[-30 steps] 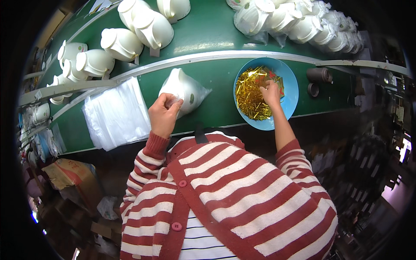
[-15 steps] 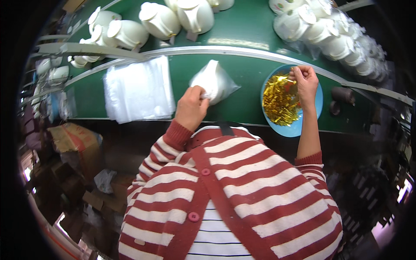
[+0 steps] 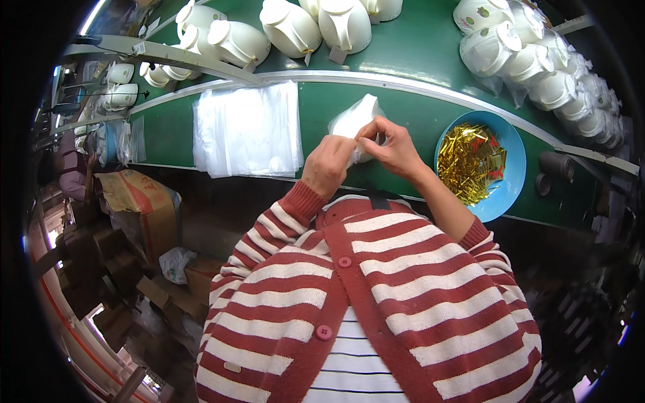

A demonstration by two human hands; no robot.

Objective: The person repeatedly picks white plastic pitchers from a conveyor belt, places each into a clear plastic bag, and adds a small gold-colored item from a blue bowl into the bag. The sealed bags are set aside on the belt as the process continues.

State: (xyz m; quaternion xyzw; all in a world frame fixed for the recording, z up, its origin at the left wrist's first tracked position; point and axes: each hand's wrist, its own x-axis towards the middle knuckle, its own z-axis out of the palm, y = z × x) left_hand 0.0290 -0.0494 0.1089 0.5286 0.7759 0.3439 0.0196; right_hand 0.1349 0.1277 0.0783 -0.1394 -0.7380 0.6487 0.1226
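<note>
Fingers: our left hand (image 3: 327,163) and right hand (image 3: 392,144) meet just above frame centre, fingertips of both pinched on the gathered neck of a bagged white piece (image 3: 354,121).
Bagged piece: rounded, glossy white under crinkled clear film; it lies on the green counter (image 3: 168,131), touching both hands.
Bag stack: flat, translucent plastic bags (image 3: 246,129), soft-edged rectangle, left of our hands.
Bowl: round blue bowl (image 3: 510,171), smooth plastic, right of centre, heaped with thin gold foil twist ties (image 3: 469,161).
Belt: green conveyor (image 3: 416,40) along the top, carrying glazed white teapots (image 3: 289,27); more of them in clear bags (image 3: 537,54) at upper right.
Sleeves: ribbed knit, red and white stripes (image 3: 376,295), lower frame.
Floor: brown cardboard box (image 3: 138,195) at left.
</note>
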